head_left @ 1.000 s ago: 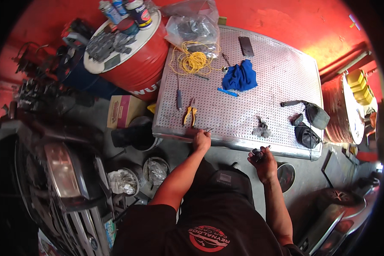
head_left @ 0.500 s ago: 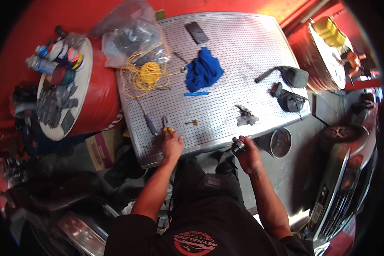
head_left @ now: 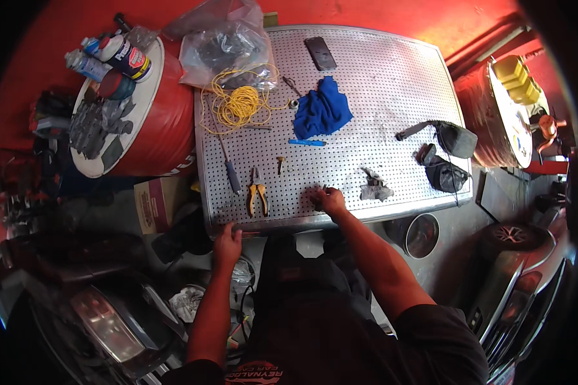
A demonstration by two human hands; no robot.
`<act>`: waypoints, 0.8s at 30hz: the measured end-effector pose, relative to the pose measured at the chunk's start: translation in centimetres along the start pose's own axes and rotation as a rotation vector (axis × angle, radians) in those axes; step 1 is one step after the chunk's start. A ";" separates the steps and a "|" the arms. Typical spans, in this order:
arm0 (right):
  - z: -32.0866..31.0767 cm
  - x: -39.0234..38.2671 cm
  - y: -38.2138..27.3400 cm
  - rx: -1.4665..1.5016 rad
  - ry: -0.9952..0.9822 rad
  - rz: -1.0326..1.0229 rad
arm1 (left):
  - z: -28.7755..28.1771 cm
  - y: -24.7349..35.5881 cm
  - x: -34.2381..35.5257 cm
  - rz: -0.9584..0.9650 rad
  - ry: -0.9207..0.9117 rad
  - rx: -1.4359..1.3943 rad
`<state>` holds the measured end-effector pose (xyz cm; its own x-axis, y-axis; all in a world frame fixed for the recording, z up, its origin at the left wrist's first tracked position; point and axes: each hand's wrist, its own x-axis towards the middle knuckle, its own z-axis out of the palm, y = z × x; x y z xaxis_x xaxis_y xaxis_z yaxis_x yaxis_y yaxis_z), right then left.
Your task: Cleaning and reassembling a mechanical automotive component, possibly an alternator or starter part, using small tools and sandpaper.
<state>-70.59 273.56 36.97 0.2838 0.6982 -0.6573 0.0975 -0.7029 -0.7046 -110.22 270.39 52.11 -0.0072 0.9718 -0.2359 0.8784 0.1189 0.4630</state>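
Note:
My right hand (head_left: pixel 332 201) reaches over the front of the perforated metal table (head_left: pixel 379 77), its fingers closed on a small dark part (head_left: pixel 317 197) at the tabletop. The fingers hide much of that part's shape. My left hand (head_left: pixel 227 245) is by the table's front left edge, fingers loosely apart, with nothing visible in them. Beyond it lie yellow-handled pliers (head_left: pixel 258 196), jaws pointing away from me. A screwdriver (head_left: pixel 231 176) with a grey-blue handle rests left of the pliers. To their right is a small brass-coloured piece (head_left: pixel 280 165).
A crumpled grey scrap (head_left: pixel 376 186), black corded parts (head_left: pixel 453 141), blue cloth (head_left: pixel 322 109), blue pen-like tool (head_left: pixel 307 142), phone (head_left: pixel 320 53) and yellow cord (head_left: pixel 241 106) occupy the table. Red drums (head_left: pixel 164 122) flank it; a bucket (head_left: pixel 422 235) stands below its front edge.
My left hand has let go of the pliers and drawn back to the table edge. My right hand has brought the dark part onto the tabletop. The brass-coloured piece has shifted and turned.

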 end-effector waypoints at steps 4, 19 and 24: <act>1.0 3.3 -3.1 -0.207 0.027 -0.284 | -0.5 -5.2 -8.0 -0.357 -0.066 0.010; -28.0 -2.6 1.1 -0.872 -0.199 -0.549 | 13.1 10.3 -31.5 -0.826 0.223 -0.164; -21.5 -4.9 -0.7 -0.383 -0.722 -0.324 | 13.6 26.0 -20.3 -0.326 0.291 -0.202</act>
<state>-51.53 267.68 46.48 -0.4732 0.6961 -0.5400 0.4184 -0.3619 -0.8331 -80.71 251.02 57.30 -0.4256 0.8905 -0.1611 0.6979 0.4363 0.5679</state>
